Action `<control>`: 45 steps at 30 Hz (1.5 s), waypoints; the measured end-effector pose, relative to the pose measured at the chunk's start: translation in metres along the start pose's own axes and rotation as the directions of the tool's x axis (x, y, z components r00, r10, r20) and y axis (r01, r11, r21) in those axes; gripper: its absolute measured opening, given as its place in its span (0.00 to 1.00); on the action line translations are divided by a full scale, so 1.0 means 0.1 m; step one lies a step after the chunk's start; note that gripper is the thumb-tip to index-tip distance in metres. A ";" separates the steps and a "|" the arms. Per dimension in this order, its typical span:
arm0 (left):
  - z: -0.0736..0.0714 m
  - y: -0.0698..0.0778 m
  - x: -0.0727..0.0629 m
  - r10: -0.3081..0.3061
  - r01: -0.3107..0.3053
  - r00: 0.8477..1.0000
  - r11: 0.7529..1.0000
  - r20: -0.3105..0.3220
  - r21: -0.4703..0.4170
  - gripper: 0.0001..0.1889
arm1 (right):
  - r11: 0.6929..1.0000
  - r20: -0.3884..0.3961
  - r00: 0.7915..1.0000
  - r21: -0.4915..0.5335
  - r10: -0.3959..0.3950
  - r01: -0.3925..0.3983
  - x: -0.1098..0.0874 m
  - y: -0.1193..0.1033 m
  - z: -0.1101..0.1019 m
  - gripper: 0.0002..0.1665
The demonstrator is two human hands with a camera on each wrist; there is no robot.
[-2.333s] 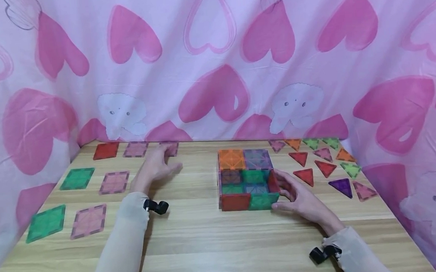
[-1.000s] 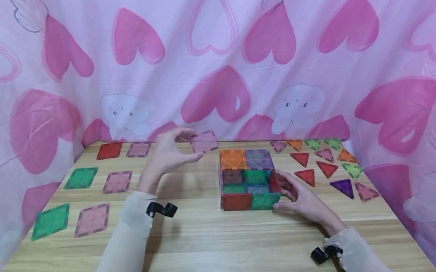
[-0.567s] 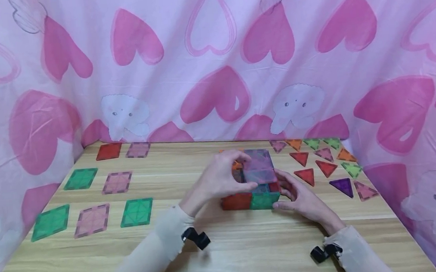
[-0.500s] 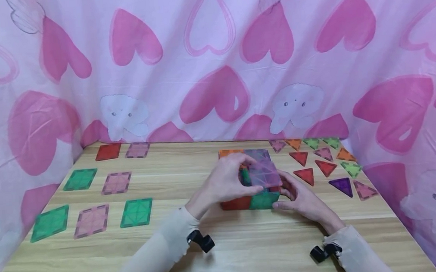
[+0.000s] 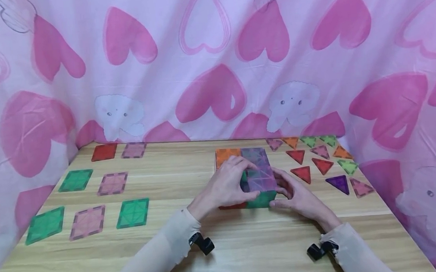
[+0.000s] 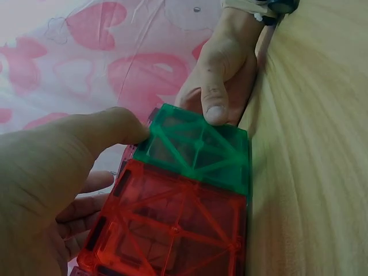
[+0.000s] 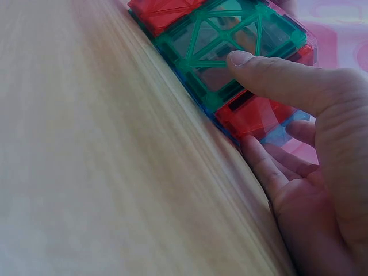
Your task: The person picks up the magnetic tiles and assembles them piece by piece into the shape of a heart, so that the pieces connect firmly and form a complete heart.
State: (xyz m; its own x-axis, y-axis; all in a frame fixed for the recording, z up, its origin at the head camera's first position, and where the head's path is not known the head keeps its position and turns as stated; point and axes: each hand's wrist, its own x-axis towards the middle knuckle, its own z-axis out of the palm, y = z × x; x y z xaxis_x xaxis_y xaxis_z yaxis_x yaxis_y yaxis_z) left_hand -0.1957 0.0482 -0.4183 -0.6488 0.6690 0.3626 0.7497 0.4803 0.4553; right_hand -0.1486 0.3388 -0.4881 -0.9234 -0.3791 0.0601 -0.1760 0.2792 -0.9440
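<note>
Lowered since 1.0 s ago, when it hung in the air left of the tile box (image 5: 263, 200), the pink square magnetic tile (image 5: 261, 179) now covers the front right part of the box's top. It sits in front of the purple square tile (image 5: 253, 155), with the orange square tile (image 5: 225, 154) at the back left. The left hand (image 5: 226, 183) pinches the pink tile, thumb at its front edge and fingers towards its rear. The right hand (image 5: 302, 194) grips the box's front right corner, its thumb pressing the green front wall tile (image 7: 221, 40) and its fingers by the red side tile (image 7: 253, 118). On the wooden table (image 5: 251, 254), 7 square tiles (image 5: 132, 213) lie well apart to the left: 3 green, 3 pink and 1 red. To the right are 12 triangular tiles (image 5: 338, 185). Behind hangs a pink heart-print curtain (image 5: 159, 85).
</note>
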 end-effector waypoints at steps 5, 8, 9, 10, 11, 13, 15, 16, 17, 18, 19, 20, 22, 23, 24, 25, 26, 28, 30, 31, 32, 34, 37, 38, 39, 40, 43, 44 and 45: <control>-0.01 -0.01 -0.01 -0.001 0.001 1.000 1.000 0.014 0.018 0.33 | 1.000 0.006 1.000 0.007 -0.001 0.001 0.01 -0.01 0.01 0.64; -0.01 -0.01 -0.01 0.006 -0.006 1.000 1.000 0.011 0.025 0.34 | 1.000 0.009 1.000 0.016 -0.002 0.002 0.01 -0.01 0.01 0.64; -0.01 -0.01 0.00 0.009 -0.009 1.000 1.000 0.009 0.028 0.35 | 1.000 0.009 1.000 0.018 -0.002 0.002 0.01 -0.01 0.01 0.64; -0.02 -0.01 0.00 0.011 -0.012 1.000 0.999 0.007 0.031 0.35 | 1.000 0.009 1.000 0.016 -0.003 0.003 0.01 -0.01 0.01 0.64; -0.02 0.00 0.00 0.014 -0.014 1.000 0.999 0.006 0.033 0.35 | 1.000 0.006 1.000 0.016 -0.001 0.001 0.01 -0.01 0.00 0.64; -0.03 0.00 0.00 0.018 -0.018 1.000 0.999 0.006 0.039 0.36 | 1.000 0.005 1.000 0.012 0.000 0.000 0.01 -0.01 0.00 0.64; -0.05 0.01 0.00 0.020 -0.020 1.000 0.999 0.004 0.043 0.37 | 1.000 0.006 1.000 0.009 -0.001 0.001 0.01 -0.01 0.00 0.64; -0.06 0.01 0.00 0.020 -0.020 1.000 0.999 0.000 0.047 0.38 | 1.000 0.006 1.000 0.009 -0.004 0.004 0.01 -0.02 -0.01 0.64; -0.07 0.01 0.00 0.021 -0.020 1.000 0.999 -0.008 0.048 0.39 | 1.000 0.007 1.000 0.009 -0.006 0.006 0.02 -0.02 -0.01 0.64; -0.08 0.01 0.00 0.021 -0.020 1.000 0.999 -0.016 0.049 0.41 | 1.000 0.009 1.000 0.009 -0.011 0.011 0.02 -0.02 -0.01 0.64; -0.10 0.01 0.00 0.023 -0.022 0.999 0.999 -0.027 0.042 0.42 | 1.000 0.011 1.000 0.011 -0.015 0.015 0.02 -0.03 -0.01 0.64; -0.13 0.01 0.00 0.023 -0.022 0.999 0.999 -0.040 0.033 0.44 | 1.000 0.012 1.000 0.012 -0.017 0.017 0.02 -0.03 -0.01 0.64; -0.18 0.00 0.01 0.029 -0.028 0.997 1.000 -0.071 0.015 0.46 | 1.000 0.013 1.000 0.015 -0.020 0.020 0.03 -0.04 -0.02 0.64; -0.21 -0.01 0.01 0.030 -0.031 0.996 1.000 -0.087 0.000 0.47 | 1.000 0.013 1.000 0.014 -0.018 0.018 0.03 -0.05 -0.02 0.64; -0.24 -0.02 0.01 0.032 -0.033 0.994 0.999 -0.101 -0.011 0.47 | 1.000 0.013 1.000 0.012 -0.017 0.017 0.03 -0.05 -0.02 0.64; -0.28 -0.02 0.00 0.036 -0.039 0.992 0.999 -0.118 -0.024 0.47 | 1.000 0.011 1.000 0.008 -0.015 0.015 0.03 -0.05 -0.02 0.64; -0.31 -0.03 0.00 0.038 -0.043 0.990 0.998 -0.134 -0.034 0.47 | 1.000 0.009 1.000 0.004 -0.010 0.010 0.03 -0.04 -0.02 0.64; -0.40 -0.05 -0.01 0.041 -0.051 0.986 0.997 -0.163 -0.057 0.47 | 1.000 0.004 1.000 0.002 -0.001 0.001 0.02 -0.04 -0.02 0.64; -0.49 -0.07 -0.03 0.032 -0.049 0.982 0.995 -0.187 -0.087 0.47 | 1.000 0.005 1.000 0.005 0.007 -0.007 0.02 -0.03 -0.02 0.65; -0.54 -0.08 -0.05 0.027 -0.048 0.980 0.994 -0.196 -0.103 0.47 | 1.000 0.005 1.000 0.006 0.013 -0.013 0.01 -0.03 -0.01 0.65; -0.59 -0.10 -0.07 0.018 -0.043 0.979 0.992 -0.203 -0.116 0.47 | 1.000 0.005 1.000 0.010 0.019 -0.019 0.01 -0.02 -0.01 0.65; -0.69 -0.15 -0.12 -0.001 -0.031 0.976 0.989 -0.218 -0.142 0.48 | 1.000 0.001 1.000 0.013 0.025 -0.025 0.00 -0.01 -0.01 0.65; -0.85 -0.24 -0.24 -0.031 -0.007 0.971 0.988 -0.238 -0.156 0.48 | 0.999 -0.005 0.999 0.006 0.032 -0.032 -0.01 0.00 -0.01 0.65; -0.90 -0.28 -0.30 -0.042 0.003 0.969 0.987 -0.243 -0.158 0.48 | 0.999 -0.008 0.999 0.004 0.032 -0.032 -0.01 0.00 -0.01 0.65; -0.96 -0.32 -0.36 -0.057 0.017 0.968 0.987 -0.246 -0.159 0.48 | 1.000 -0.009 0.999 0.001 0.030 -0.030 -0.01 0.01 -0.01 0.65; -1.01 -0.37 -0.43 -0.071 0.031 0.965 0.987 -0.251 -0.159 0.48 | 1.000 -0.007 1.000 -0.002 0.030 -0.030 -0.02 0.01 -0.01 0.64; -1.13 -0.50 -0.68 -0.136 0.097 0.958 0.982 -0.253 -0.162 0.48 | 1.000 -0.006 1.000 -0.007 0.020 -0.020 -0.02 0.02 -0.01 0.65; -1.15 -0.55 -0.77 -0.155 0.116 0.955 0.980 -0.251 -0.164 0.48 | 1.000 -0.006 1.000 -0.007 0.016 -0.016 -0.03 0.02 -0.02 0.65; -1.17 -0.60 -0.86 -0.178 0.140 0.952 0.977 -0.249 -0.161 0.47 | 1.000 -0.008 1.000 -0.009 0.013 -0.013 -0.03 0.02 -0.02 0.65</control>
State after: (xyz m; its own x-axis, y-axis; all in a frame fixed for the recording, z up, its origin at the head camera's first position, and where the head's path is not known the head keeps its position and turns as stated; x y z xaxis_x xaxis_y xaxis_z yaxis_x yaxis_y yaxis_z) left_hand -0.1995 -0.1044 -0.3818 -0.7835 0.4100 0.4669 0.6203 0.4720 0.6264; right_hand -0.1468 0.3420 -0.4898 -0.9283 -0.3684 0.0507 -0.1672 0.2918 -0.9418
